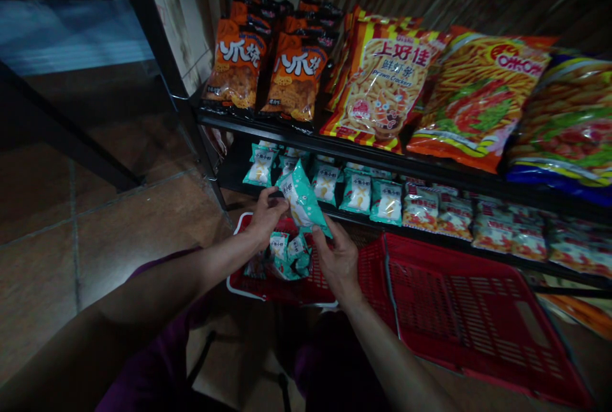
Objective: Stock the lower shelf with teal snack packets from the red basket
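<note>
A teal and white snack bag [302, 200] is held up, tilted, between my two hands just in front of the lower shelf. My right hand [338, 260] grips its lower right end, thumb on the near face. The fingers of my left hand [266, 219] are closed at the bag's left edge; the exact contact is partly hidden. Below my hands, a red shopping basket [321, 294] holds several small teal bags [280, 247] of the same look. More teal bags [357, 192] stand in a row on the lower shelf [234, 173].
Orange snack bags [292, 77], prawn crackers [382, 83] and larger noodle-like snack bags [482, 96] fill the upper shelf. White and red small bags [421, 208] stand farther right below. Another red basket [478, 316] lies at right. A dark shelf post [153, 29] rises at left above the tiled floor [119, 227].
</note>
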`<state>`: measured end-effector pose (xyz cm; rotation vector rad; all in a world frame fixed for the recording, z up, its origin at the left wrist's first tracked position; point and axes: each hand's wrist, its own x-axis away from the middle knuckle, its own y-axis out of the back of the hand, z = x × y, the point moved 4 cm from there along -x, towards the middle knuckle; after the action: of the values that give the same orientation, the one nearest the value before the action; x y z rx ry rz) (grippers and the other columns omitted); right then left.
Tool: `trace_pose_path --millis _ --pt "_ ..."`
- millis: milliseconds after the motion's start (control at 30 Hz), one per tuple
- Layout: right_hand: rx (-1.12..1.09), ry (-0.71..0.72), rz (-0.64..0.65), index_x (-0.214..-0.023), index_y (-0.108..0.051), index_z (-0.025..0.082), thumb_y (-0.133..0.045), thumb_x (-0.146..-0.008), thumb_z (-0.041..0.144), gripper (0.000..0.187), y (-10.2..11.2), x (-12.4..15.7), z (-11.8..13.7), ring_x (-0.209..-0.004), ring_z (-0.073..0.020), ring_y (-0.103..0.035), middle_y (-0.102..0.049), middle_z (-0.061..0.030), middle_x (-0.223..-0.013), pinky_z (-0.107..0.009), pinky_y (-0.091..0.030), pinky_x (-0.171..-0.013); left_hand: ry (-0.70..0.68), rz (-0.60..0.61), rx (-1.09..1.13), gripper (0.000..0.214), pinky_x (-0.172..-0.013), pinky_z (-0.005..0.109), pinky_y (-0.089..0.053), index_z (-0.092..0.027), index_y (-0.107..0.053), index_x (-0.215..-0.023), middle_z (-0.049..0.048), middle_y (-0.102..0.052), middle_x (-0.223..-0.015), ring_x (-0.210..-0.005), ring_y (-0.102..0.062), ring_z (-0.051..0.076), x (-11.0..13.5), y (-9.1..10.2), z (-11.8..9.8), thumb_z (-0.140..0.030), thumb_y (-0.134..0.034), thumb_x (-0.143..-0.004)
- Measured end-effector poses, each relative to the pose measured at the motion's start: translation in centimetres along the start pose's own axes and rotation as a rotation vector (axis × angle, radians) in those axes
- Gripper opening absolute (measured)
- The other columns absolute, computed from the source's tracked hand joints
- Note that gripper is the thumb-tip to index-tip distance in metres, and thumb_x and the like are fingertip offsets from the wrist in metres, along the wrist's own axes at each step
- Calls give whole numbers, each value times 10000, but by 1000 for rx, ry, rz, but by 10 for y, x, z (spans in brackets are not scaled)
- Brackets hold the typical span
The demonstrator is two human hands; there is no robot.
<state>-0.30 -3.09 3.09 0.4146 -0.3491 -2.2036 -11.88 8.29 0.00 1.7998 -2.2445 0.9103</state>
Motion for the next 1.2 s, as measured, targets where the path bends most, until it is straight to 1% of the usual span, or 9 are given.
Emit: trace_pose_path --millis 133,267,433,633,800,867,1000,1067,1200 --pt "341 288 88 -1194 -616 249 -496 -839 233 375 -1 5 11 -846 -186 -583 -629 -63 -912 -319 -465 -786 -6 87 45 407 -630 270 -473 -194 -543 -941 -32 -591 -695 -614 -572 125 0 -4 1 -88 -589 -552" --pt "563 472 111 -1229 -590 259 -503 -808 157 441 -5 11 11 -790 -164 -582 -604 -53 -875 -264 -475 -682 75 184 196 295 -751 327 -491 -167 -583 -816 2 -647 -741 -731 -618 176 5 -9 -3 -161 -604 -522" --pt "769 614 91 -1186 -619 267 -480 -774 53 485 -9 14 15 -760 -147 -574 -614 -42 -846 -236 -454 -641 164 187 319 294 -838 352 -481 -164 -618 -839 59 -684 -865 -912 -623 220 7 -12 -8 -385 -637 -646" --pt "782 660 176 -1173 -615 226 -480 -838 92 385 -24 22 15 -745 -147 -571 -619 -48 -820 -234 -472 -639 65 165 275 418 -738 309 -495 -182 -623 -932 37 -689 -854 -814 -640 197 -3 -8 -4 -499 -677 -665" --pt "642 604 400 -1246 -540 222 -437 -869 117 405 -35 29 15 -867 -170 -598 -621 -76 -954 -273 -517 -733 -2 119 241 331 -724 257 -481 -179 -622 -891 13 -683 -850 -765 -620 149 -9 0 -4 -399 -711 -660" --pt "513 573 405 -1235 -537 236 -444 -867 139 391 -30 25 18 -866 -161 -602 -621 -65 -978 -280 -517 -756 -9 121 238 327 -709 256 -478 -185 -620 -903 8 -677 -846 -738 -612 141 -8 1 -5 -373 -718 -655" --pt "317 343 74 -1094 -600 220 -504 -861 274 257 -3 0 14 -824 -170 -592 -623 -49 -900 -331 -501 -776 83 183 167 358 -668 287 -482 -200 -621 -949 12 -675 -821 -676 -607 152 -3 -2 -1 -361 -727 -648" --pt "225 180 -101 -1096 -592 209 -549 -832 354 304 10 -12 3 -866 -181 -590 -615 -62 -975 -360 -491 -808 137 229 112 371 -669 295 -480 -203 -627 -973 22 -682 -841 -687 -612 161 1 -4 2 -359 -728 -651" --pt "-80 -125 -115 -1123 -596 217 -640 -734 469 465 15 -26 -24 -945 -202 -601 -633 -61 -1093 -357 -492 -821 178 340 -7 366 -699 295 -477 -199 -650 -970 39 -699 -901 -733 -629 174 10 -8 10 -355 -739 -651"
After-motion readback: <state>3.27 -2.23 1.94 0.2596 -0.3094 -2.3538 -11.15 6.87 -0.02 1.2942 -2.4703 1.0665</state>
